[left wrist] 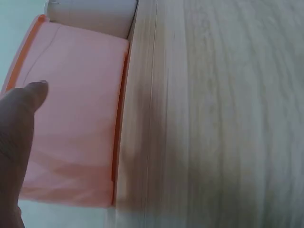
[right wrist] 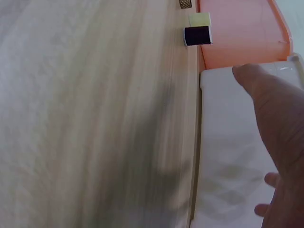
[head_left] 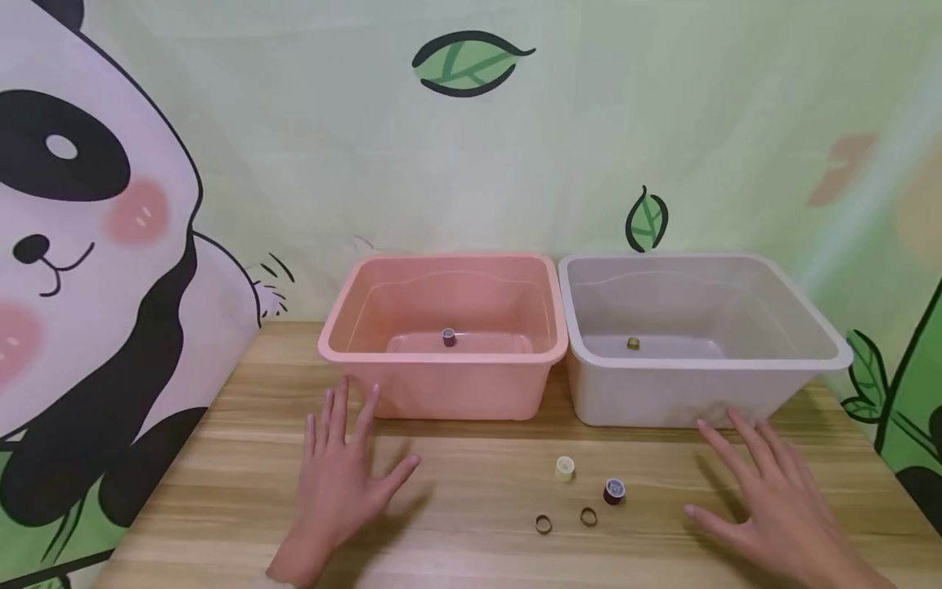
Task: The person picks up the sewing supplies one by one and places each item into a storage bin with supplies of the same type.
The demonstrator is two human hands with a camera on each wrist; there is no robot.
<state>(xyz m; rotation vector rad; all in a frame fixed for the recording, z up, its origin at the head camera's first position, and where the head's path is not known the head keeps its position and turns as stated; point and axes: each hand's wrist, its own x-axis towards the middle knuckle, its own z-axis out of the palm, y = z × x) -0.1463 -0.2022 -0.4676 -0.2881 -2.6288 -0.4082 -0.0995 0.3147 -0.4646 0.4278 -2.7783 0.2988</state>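
Observation:
My left hand hovers over the table in front of the pink tub, fingers spread and holding nothing. On the other side my right hand is also spread and holds nothing, in front of the grey-white tub. Between the hands lie a cream thread spool, a dark thread spool and two brass-coloured rings, the left ring and the right ring. One of the rings shows a dimpled band in the right wrist view. The spools are nearer my right hand.
A pink tub stands at the back of the wooden table, holding a small dark spool. Beside it, the grey-white tub contains a small brass-coloured ring. A cloth printed with a panda hangs behind.

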